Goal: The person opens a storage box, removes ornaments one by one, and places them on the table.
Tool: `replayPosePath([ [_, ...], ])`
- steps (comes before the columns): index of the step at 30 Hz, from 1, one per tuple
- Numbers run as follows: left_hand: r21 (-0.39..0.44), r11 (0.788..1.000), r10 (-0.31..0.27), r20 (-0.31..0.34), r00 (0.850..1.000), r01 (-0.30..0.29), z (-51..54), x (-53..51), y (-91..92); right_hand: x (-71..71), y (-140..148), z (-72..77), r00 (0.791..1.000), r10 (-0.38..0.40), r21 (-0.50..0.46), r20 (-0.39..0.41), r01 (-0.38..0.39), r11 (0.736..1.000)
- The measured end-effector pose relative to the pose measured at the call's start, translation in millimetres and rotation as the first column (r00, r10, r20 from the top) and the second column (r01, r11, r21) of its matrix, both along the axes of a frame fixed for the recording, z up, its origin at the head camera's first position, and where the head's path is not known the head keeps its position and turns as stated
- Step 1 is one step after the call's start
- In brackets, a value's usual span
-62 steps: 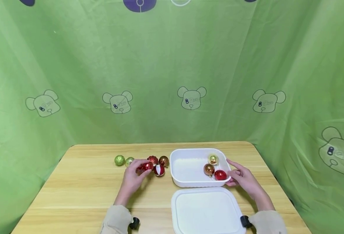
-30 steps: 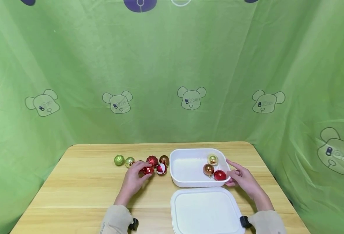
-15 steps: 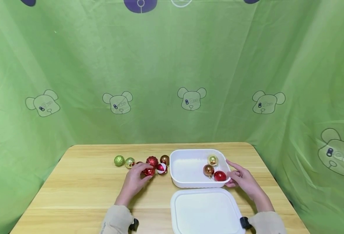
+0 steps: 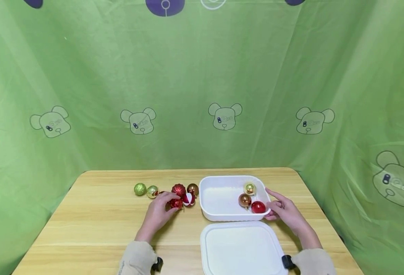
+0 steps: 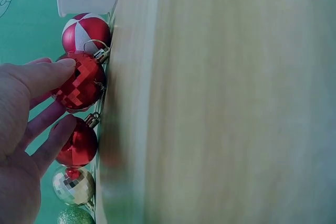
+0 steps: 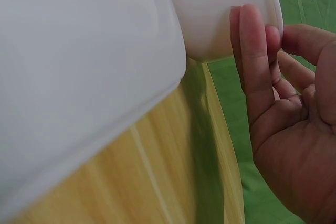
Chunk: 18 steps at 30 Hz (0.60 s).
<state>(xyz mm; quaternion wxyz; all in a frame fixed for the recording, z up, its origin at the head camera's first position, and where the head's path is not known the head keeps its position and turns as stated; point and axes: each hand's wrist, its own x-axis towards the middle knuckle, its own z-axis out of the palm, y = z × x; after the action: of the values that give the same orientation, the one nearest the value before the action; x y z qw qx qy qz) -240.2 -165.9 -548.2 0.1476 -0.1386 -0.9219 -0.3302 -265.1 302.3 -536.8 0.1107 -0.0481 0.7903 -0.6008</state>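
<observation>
With thumb and fingers my left hand point(image 4: 158, 214) grips a red faceted ball point(image 5: 80, 85), low among other balls on the table. A red-and-white ball point(image 4: 188, 199) is just right of it, with a dark red ball point(image 4: 178, 190) behind. Another red ball point(image 5: 79, 145) sits by my left fingers. My right hand point(image 4: 289, 215) holds the right side of a white box point(image 4: 222, 217), its fingers point(image 6: 253, 51) against the outer wall. Inside lie a gold ball point(image 4: 249, 188), a copper ball point(image 4: 244, 200) and a red ball point(image 4: 258, 207).
A white lid point(image 4: 241, 248) lies in front of the box on the wooden table point(image 4: 85, 221). Left of the hand are a green glitter ball point(image 4: 140, 189) and a gold ball point(image 4: 152, 191); a brown ball point(image 4: 193, 188) stands near the box. Green cloth point(image 4: 181, 145) hangs behind.
My left hand has shifted slightly right and toward the front, carrying the red faceted ball down beside the red-and-white one, which has rolled a little. The right hand and box stay nearly still.
</observation>
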Motion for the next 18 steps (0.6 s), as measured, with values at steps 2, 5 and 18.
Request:
replayPosePath([
  [2,0.004,1.0,0.0,0.0,1.0,0.0,0.4,0.3,-0.2,0.3,0.0,-0.3,1.0,-0.002,0.003,0.001,0.002,1.0],
  [5,0.014,1.0,0.006,-0.01,1.0,-0.005,1.7,0.8,0.0,0.7,0.0,-0.4,1.0,-0.004,0.003,0.001,0.004,1.0],
  [18,0.083,0.996,-0.026,-0.109,0.994,0.035,17.2,-5.0,18.2,0.8,0.9,0.3,1.0,0.005,-0.002,-0.004,-0.005,1.0],
])
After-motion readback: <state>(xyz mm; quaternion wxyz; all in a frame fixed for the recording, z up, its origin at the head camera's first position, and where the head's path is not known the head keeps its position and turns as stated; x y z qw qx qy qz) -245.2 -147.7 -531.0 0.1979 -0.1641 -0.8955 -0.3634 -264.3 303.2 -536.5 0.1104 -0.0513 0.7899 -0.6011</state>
